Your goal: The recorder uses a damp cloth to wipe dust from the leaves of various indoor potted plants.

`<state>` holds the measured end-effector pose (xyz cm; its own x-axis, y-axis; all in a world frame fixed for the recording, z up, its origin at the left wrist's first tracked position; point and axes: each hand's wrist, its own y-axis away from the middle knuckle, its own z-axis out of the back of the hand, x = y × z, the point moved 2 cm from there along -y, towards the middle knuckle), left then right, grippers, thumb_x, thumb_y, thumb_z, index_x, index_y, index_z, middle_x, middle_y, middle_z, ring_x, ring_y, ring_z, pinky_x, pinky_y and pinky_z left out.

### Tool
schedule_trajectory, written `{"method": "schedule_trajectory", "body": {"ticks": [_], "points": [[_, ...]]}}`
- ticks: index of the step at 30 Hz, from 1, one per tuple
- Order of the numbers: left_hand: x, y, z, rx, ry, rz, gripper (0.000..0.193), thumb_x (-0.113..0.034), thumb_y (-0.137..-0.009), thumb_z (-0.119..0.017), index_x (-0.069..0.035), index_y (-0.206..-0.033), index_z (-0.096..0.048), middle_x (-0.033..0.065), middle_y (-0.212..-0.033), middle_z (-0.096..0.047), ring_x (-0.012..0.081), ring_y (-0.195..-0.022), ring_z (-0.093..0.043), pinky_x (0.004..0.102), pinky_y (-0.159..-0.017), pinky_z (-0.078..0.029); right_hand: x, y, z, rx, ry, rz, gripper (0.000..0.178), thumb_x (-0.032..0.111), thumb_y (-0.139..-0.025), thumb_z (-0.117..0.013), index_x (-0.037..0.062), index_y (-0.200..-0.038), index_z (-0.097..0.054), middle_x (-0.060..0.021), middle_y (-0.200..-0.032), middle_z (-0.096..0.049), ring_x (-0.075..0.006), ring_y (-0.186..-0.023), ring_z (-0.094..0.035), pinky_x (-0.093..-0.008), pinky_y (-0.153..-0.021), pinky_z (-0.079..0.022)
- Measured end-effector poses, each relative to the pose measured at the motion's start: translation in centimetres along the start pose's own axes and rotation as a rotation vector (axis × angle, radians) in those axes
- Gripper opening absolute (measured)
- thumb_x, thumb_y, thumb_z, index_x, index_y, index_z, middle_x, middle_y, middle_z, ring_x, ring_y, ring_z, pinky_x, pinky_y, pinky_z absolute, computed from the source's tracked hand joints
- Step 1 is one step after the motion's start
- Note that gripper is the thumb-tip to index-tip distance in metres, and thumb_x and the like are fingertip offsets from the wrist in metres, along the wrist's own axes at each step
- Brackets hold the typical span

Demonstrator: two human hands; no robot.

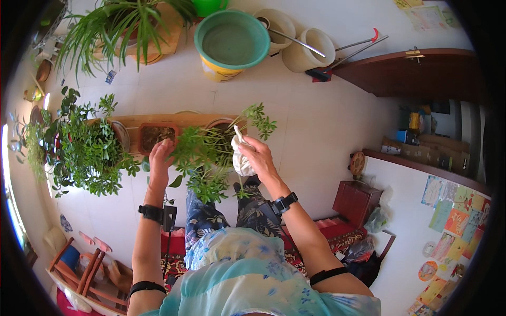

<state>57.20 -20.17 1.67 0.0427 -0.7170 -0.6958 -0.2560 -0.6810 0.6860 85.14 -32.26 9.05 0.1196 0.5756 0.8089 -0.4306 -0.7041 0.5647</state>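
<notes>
Far left of the long wooden plant shelf [174, 119] stands a big bushy green plant [87, 152]. Next along, sitting on the shelf, is a brown square pot [157, 136] full of soil. Just in front of that pot is the left hand [161, 158]. Its fingers are loosely curled into the leaves of the small leafy plant [205, 158] at the middle of the shelf; I cannot tell if it really grips a stem. The plant's stems look thin, bendy and easy to snap, so it is best held low near the pot. At the right end of the shelf, the right hand [258, 155] squeezes a white cloth bundle [241, 158] from the side, fingers wrapped around it. The bundle looks soft, light and squashy. Past the shelf sits a green basin [232, 39] on a yellow bucket.
</notes>
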Motion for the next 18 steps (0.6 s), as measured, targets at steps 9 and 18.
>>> {"method": "schedule_trajectory", "body": {"ticks": [9,18], "points": [[0.0,4.8,-15.7,0.087,-0.098,-0.226,0.037,-0.032,-0.093,-0.052,-0.004,-0.117,-0.057,0.0093,-0.116,-0.062,0.0215,-0.109,-0.059,0.0370,-0.092,-0.046,-5.7,1.6,15.2,-0.040,-0.094,-0.036,0.043,0.016,-0.086,-0.067,-0.0066,-0.121,-0.058,-0.0112,-0.102,-0.068,-0.0148,-0.089,-0.063,-0.0262,-0.078,-0.049],[7.7,5.2,-30.0,0.221,0.036,-0.001,0.040,-0.032,-0.093,-0.055,-0.004,-0.122,-0.054,0.0069,-0.113,-0.060,0.0201,-0.104,-0.058,0.0336,-0.088,-0.047,-7.9,1.9,28.0,-0.190,-0.049,-0.086,0.040,0.017,-0.084,-0.064,-0.0051,-0.117,-0.062,-0.0108,-0.098,-0.069,-0.0148,-0.086,-0.063,-0.0273,-0.077,-0.049]]}}
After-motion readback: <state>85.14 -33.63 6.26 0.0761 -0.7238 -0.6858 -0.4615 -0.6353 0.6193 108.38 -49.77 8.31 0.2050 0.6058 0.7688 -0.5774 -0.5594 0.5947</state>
